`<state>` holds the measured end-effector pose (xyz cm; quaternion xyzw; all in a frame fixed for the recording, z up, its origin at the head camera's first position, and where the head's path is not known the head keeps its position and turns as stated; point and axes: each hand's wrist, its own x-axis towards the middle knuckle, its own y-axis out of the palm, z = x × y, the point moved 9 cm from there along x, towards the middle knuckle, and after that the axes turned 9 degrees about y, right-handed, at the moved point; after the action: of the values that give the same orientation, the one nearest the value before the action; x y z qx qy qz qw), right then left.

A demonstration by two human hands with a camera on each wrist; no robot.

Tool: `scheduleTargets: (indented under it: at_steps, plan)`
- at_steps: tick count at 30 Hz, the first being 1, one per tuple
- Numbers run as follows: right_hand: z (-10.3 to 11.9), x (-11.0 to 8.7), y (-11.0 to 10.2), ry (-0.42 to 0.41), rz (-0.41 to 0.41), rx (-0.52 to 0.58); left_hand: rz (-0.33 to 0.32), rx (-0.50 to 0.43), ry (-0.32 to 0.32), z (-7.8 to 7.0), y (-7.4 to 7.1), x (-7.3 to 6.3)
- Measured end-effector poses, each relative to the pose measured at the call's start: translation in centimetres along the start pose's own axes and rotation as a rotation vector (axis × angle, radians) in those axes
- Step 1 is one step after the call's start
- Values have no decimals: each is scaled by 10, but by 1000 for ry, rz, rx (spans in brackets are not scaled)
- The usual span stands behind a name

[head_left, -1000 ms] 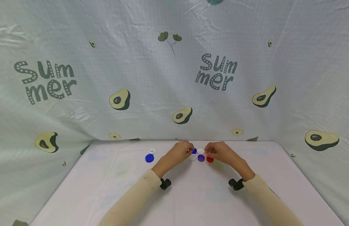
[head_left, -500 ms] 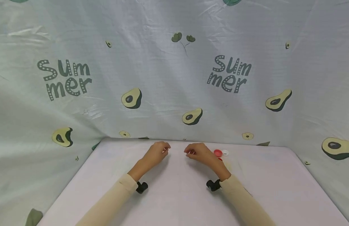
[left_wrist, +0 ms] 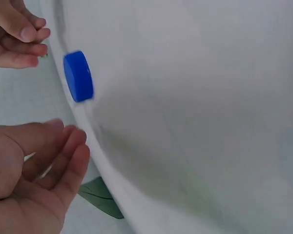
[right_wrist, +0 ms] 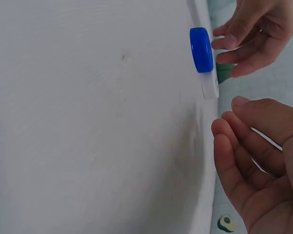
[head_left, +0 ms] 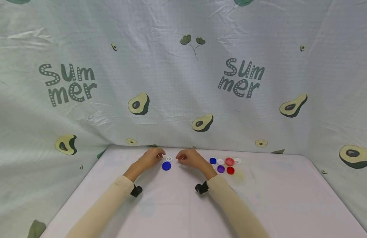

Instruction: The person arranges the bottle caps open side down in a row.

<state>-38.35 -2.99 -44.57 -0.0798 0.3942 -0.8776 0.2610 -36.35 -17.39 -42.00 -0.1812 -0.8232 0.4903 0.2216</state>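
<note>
A large blue bottle cap (head_left: 166, 166) lies on the white table, with a small white cap (head_left: 169, 159) right behind it. On the left of this pair, my left hand (head_left: 151, 157) hovers with its fingers loosely bent and nothing in them. To the pair's right is my right hand (head_left: 191, 159), thumb and fingertips apart and holding nothing. In the left wrist view the blue cap (left_wrist: 78, 76) stands out between both hands' fingertips. The right wrist view shows the white cap (right_wrist: 210, 85) beside it, near my right fingertips (right_wrist: 219, 127).
Right of my right hand sits a group of caps: blue (head_left: 212, 160), white (head_left: 220, 162), purple (head_left: 220, 169), light red (head_left: 229, 161), red (head_left: 230, 170) and another white one (head_left: 238, 161). A printed cloth (head_left: 171, 82) hangs behind the table.
Both hands have moved left, away from the group of caps, to either side of the blue and white pair. The head view has turned slightly left.
</note>
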Motion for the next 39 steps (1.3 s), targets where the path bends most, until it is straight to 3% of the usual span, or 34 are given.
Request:
scheduleTargets:
  at_steps: [6, 15, 28, 32, 39]
  plan:
    - [-1, 17, 9, 73, 28, 41, 143, 0, 68, 6, 9, 11]
    - [0, 32, 15, 103, -2, 74, 196, -49, 120, 5, 15, 30]
    - [10, 40, 17, 59, -7, -85, 224, -33, 185, 1, 14, 31]
    - [13, 39, 15, 39, -21, -105, 188, -89, 208, 1, 12, 29]
    - [15, 31, 6, 43, -50, -31, 109, -146, 201, -5, 5, 26]
